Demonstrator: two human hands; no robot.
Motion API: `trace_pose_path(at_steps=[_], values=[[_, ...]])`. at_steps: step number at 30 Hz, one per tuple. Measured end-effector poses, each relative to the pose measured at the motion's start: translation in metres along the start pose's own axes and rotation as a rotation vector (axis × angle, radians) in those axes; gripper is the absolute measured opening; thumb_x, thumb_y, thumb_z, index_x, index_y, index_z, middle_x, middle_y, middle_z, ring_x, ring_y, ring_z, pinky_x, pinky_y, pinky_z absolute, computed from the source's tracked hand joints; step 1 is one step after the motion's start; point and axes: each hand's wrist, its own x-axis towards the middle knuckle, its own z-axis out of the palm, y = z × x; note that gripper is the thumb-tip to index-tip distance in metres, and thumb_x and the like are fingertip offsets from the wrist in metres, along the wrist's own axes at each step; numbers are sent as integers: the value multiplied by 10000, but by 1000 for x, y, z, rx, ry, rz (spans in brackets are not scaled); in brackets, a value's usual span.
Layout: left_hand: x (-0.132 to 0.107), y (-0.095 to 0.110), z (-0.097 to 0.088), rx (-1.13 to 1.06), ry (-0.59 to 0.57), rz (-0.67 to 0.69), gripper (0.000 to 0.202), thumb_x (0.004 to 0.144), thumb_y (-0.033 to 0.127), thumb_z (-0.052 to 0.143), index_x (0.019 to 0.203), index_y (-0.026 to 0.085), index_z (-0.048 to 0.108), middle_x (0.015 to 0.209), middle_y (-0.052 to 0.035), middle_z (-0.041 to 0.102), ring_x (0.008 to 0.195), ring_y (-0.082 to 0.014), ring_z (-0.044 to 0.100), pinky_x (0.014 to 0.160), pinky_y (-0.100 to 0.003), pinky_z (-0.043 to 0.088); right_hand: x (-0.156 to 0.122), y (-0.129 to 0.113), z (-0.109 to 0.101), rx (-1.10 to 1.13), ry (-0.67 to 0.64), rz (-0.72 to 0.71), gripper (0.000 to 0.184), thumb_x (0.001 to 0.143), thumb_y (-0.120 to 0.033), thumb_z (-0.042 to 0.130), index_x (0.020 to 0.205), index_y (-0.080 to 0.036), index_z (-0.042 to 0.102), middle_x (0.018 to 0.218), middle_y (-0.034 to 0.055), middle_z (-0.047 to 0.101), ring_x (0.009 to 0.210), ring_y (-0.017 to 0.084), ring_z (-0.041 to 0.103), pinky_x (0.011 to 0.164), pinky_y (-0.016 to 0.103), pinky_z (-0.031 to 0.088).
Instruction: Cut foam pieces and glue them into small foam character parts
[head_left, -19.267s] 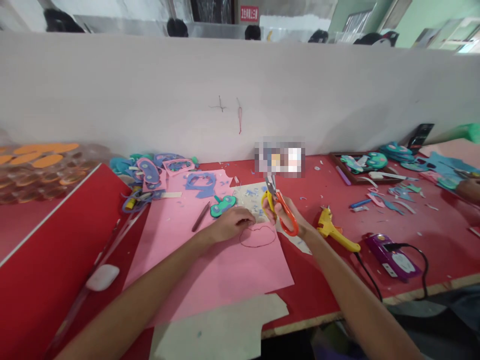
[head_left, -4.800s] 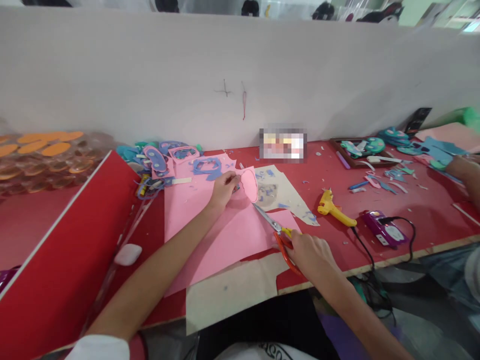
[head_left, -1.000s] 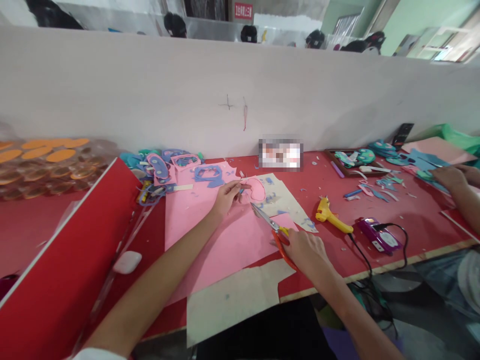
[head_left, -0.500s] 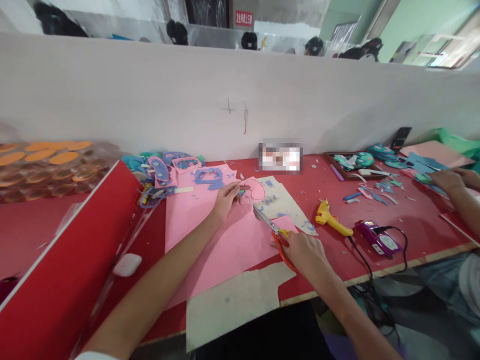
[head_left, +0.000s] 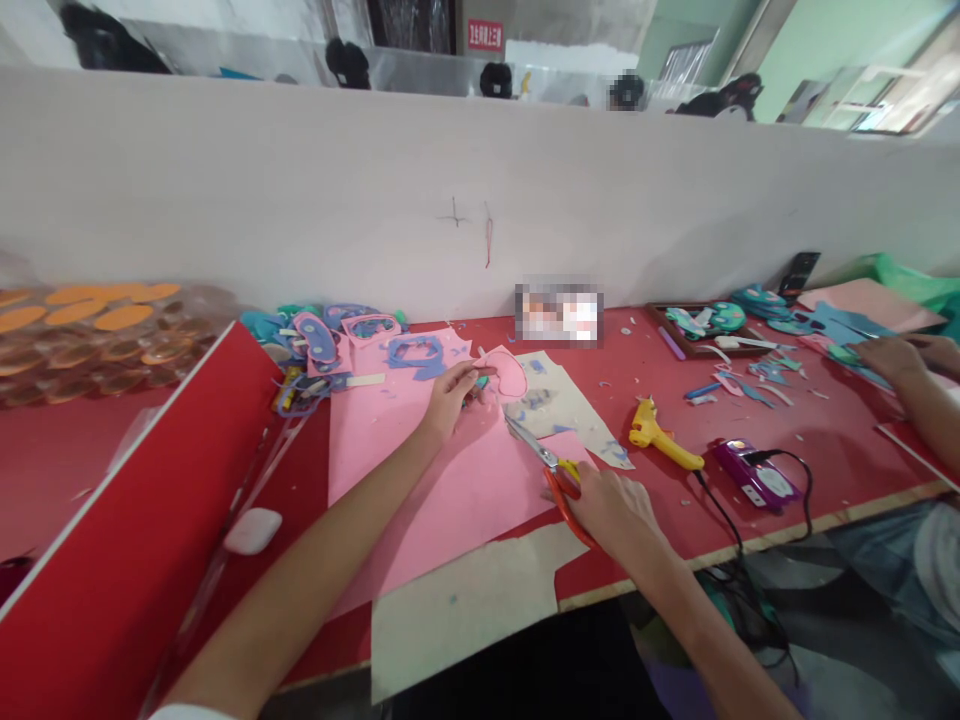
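Near the middle of the table, my left hand pinches a small pink cutout with a rounded, outlined shape. My right hand is closed round the orange and yellow handles of a pair of scissors. The blades point up and left, just below the cutout. Beneath my hands spreads a large pink sheet, with a blue cut frame lying on its far part. A cream sheet with blue scraps lies to the right of the cutout.
A yellow glue gun and a purple device with a cord lie at right. Behind them is a brown tray of cut pieces. A co-worker's hands work at far right. A red board slants at left.
The pink cutout has turned slightly in my left hand. My right hand and the scissors have hardly moved; the whole view has shifted slightly.
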Motion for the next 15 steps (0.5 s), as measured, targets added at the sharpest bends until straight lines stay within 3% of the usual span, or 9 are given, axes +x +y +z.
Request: trace_pose_path(at_steps=[10,15], values=[[-1,-1,1,-32,-39,-1,338,848,447,725,1044,172,712,1103,-114,787,547,-104,612,541,-266,424,-2,15,0,-45,42,-65,568,954,-702,456,1149,-208,657,975,171,774,977,387,749,794,436,529],[0,-1,2,-50,-36,-8,345,833,437,744,1045,170,699,1086,-118,792,540,-105,609,540,-266,431,-4,35,-1,-97,75,-100,618,934,-682,541,1310,-193,585,1203,190,731,1114,378,714,876,437,518]])
